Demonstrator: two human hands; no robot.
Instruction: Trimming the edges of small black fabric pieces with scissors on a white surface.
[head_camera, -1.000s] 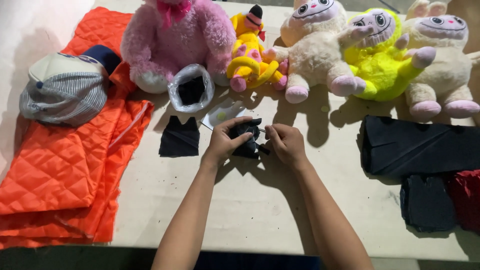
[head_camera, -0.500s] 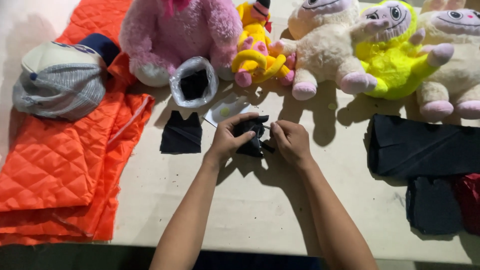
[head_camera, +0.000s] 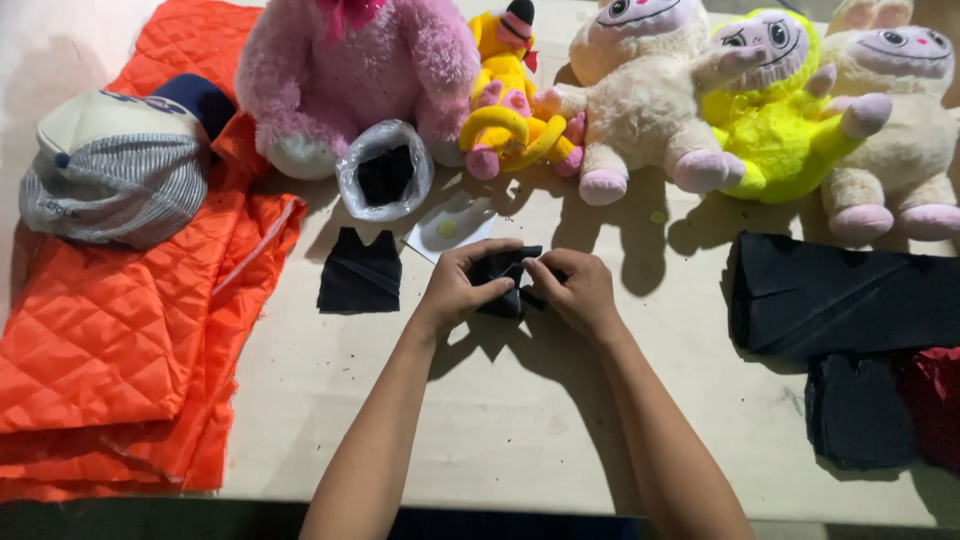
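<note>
Hands meet over a small black fabric piece (head_camera: 505, 281) on the counter (head_camera: 500, 430): left hand (head_camera: 462, 290) and right hand (head_camera: 575, 290) both pinch it shut-fingered, equally near, its length running crosswise between them. Left of it lies a flat black cut piece (head_camera: 360, 272); beyond it, a plastic bag (head_camera: 384, 178) and plush toys (head_camera: 640, 95)

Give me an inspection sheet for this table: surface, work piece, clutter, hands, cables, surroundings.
Surface: pale table, shadowed around the arms.
Work piece: small black fabric piece, pinched between both hands.
Clutter: folded black fabric piece; plastic bag with dark contents; orange quilted fabric; striped cap; dark fabric stack; pink plush, yellow plush, cream plush.
Hands: left hand and right hand both grip the piece.
Cables: nothing seen.
Surroundings: nothing seen beyond the table.
</note>
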